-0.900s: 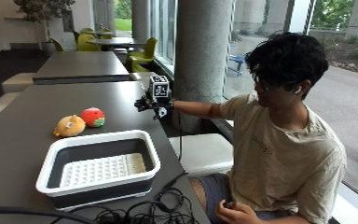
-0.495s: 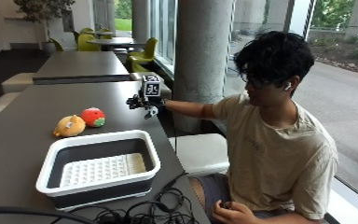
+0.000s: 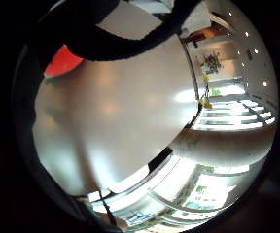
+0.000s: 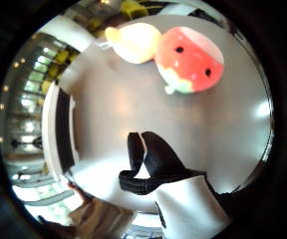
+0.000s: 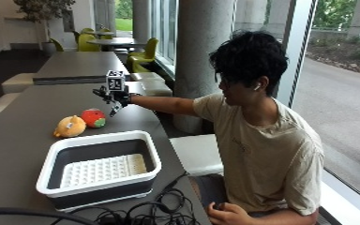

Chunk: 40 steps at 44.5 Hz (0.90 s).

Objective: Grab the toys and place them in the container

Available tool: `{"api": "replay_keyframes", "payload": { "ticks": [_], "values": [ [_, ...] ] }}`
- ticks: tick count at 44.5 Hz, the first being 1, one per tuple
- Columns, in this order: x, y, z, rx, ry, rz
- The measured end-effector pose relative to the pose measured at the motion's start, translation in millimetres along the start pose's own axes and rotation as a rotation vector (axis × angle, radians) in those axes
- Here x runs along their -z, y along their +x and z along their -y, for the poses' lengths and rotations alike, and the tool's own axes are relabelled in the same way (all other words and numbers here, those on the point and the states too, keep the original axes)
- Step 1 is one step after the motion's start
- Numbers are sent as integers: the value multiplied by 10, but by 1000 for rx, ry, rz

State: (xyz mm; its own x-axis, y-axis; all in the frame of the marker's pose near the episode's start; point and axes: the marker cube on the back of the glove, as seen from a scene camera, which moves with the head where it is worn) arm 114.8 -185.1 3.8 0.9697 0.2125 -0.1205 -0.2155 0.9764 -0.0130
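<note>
- Step in hand, as I judge it: the reach toward the first toy. Nothing is picked up yet; both toys lie on the counter (image 5: 18,154).
- My right hand (image 5: 112,96) hangs above the counter, arm stretched out, just beyond and above the strawberry plush (image 5: 93,117). No contact with either toy.
- Fingers (image 4: 151,154): the thumb-side palm view shows two gloved fingertips extended side by side, holding nothing. I read the hand as relaxed and empty.
- Strawberry plush sits touching the yellow plush toy (image 5: 71,126); in the thumb-side palm view both lie ahead of the fingertips, the red one nearer.
- White-rimmed container (image 5: 99,169) stands on the counter nearer the person, close to the toys. Inside I see only a white perforated insert; no toy in it.
- Cables (image 5: 136,213) lie at the near end of the counter, beside the container.
- Next move, my estimate: lower the hand onto the strawberry plush, curl the fingers round it without knocking the yellow one, lift, carry toward the container.
</note>
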Motion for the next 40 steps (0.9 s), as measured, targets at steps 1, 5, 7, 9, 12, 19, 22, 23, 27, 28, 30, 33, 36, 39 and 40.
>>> {"api": "replay_keyframes", "payload": {
  "ticks": [1, 5, 7, 9, 12, 19, 22, 23, 27, 28, 30, 33, 36, 39, 40],
  "values": [
    [-10, -10, 94, -3, -6, 1],
    [-107, -69, 419, 15, -53, 17],
    [-204, -114, 544, 32, -99, 70],
    [-318, -158, 654, 56, -136, 118],
    [-500, -202, 774, 63, -190, 152],
    [-834, -400, 889, 0, -270, 369],
    [-812, -427, 865, -75, -284, 431],
    [-798, -413, 859, -84, -277, 426],
    [-725, -380, 834, -69, -197, 430],
    [-698, -396, 813, -73, -181, 445],
    [-631, -433, 748, -87, -162, 456],
    [-535, -446, 644, -52, -131, 402],
    [-457, -432, 546, 3, -113, 342],
    [-372, -430, 422, 16, -103, 328],
    [-318, -431, 347, 20, -97, 325]
  ]
}}
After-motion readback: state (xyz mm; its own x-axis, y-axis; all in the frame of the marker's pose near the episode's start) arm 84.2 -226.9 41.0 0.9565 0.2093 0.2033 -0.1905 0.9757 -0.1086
